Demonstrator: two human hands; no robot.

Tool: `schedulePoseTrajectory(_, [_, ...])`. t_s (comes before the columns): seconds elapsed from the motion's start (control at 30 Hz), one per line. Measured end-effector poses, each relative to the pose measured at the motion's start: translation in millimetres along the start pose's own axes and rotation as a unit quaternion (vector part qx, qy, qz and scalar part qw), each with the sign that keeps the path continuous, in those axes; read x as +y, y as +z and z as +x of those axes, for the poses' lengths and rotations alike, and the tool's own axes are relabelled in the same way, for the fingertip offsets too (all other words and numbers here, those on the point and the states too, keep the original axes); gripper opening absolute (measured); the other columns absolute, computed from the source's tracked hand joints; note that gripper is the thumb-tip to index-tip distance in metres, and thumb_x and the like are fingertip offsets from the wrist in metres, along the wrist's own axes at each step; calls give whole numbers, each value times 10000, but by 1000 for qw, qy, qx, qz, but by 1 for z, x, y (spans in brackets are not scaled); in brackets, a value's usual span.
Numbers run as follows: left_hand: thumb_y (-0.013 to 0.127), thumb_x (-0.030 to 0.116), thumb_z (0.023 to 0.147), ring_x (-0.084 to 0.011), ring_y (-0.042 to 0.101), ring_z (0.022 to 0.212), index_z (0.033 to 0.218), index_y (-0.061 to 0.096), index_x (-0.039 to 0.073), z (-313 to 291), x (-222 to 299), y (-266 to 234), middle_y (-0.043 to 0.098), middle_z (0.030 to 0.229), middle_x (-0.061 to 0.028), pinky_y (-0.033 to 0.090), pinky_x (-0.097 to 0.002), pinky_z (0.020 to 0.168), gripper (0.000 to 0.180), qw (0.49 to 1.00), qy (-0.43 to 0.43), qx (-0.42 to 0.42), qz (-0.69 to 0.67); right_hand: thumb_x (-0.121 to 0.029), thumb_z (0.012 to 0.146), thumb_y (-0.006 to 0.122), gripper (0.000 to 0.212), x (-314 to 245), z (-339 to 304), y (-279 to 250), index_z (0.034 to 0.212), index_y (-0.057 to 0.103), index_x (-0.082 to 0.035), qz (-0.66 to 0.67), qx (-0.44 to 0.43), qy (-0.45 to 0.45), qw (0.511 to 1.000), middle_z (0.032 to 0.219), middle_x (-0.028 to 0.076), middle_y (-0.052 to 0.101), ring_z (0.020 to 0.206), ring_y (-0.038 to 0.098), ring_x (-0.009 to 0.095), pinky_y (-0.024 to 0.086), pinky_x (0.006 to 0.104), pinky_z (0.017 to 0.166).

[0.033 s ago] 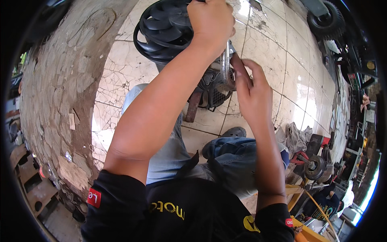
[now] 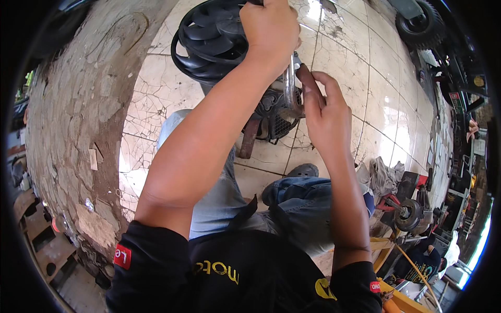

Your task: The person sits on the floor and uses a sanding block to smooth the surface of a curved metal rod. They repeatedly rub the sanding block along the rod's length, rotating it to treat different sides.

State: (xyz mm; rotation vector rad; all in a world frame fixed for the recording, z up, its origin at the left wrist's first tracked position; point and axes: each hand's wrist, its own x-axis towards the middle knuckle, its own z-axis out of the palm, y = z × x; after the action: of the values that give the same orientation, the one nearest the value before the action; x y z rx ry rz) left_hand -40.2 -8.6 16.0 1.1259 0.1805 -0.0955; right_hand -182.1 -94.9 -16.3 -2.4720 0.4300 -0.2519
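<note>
Head view: what's before you, biggest first?

Tiled floor (image 2: 381, 68). Black fan (image 2: 211, 39) toward the top. Mesh grille (image 2: 285, 128) nearer you.

And your fingers?

Your right hand (image 2: 330, 112) pinches a brown strip (image 2: 308, 79), thumb against fingers, just beside the shiny metal tube (image 2: 289, 86). Your left hand (image 2: 272, 28): fingers curled round a dark piece (image 2: 254, 2), mostly hidden.

Bright daylight fills the scene, and the glossy floor tiles (image 2: 342, 73) throw white glare at the top and right. The metal tube (image 2: 289, 86) catches a glint; the right hand (image 2: 331, 115) looks crisp. The fan (image 2: 211, 44) and shirt (image 2: 271, 255) sink into black. Straight lines bow outward, corners go dark, and the clutter (image 2: 464, 193) at right seems soft, perhaps slightly blurred.
</note>
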Motion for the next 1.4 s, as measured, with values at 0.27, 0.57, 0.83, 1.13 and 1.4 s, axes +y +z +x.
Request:
schedulePoseTrajectory(0.27, [386,496,1022,-168,465,397,535,461,65,2,6,5,462,487,-40,369,-351,386,654,999,-10,13,28,-163,972,546,264,5,-13,-2,1202,583,-41,61,5,-9,998,775,97,666,616,552,101,446,279,570])
schedulePoseTrajectory(0.57, [372,507,1020,-161,427,367,554,433,108,6,1,1,439,473,-25,335,-329,356,616,1000,-11,-11,-24,-222,979,552,316,4,-11,0,1204,579,-2,104,28,-23,994,822,103,700,624,570,107,461,263,582])
schedulePoseTrajectory(0.83, [361,527,1006,-138,344,363,576,351,176,19,8,-12,346,479,21,277,-317,354,555,996,-37,3,-79,-219,977,573,312,-5,-6,-23,1205,584,-5,228,6,75,971,705,39,613,530,507,64,382,240,464])
schedulePoseTrajectory(1.13, [386,491,1004,-124,319,370,627,360,178,7,9,-10,341,511,30,272,-305,346,491,994,-38,1,-98,-209,961,567,306,-2,5,-13,1192,581,-10,201,5,83,976,763,128,678,641,625,165,470,296,604])
schedulePoseTrajectory(1.4, [382,522,998,-140,358,366,609,366,163,12,1,-16,360,504,10,287,-304,337,530,995,-52,-7,-91,-211,950,582,332,4,5,-6,1222,571,-22,140,-11,60,988,874,176,697,736,694,243,510,341,651])
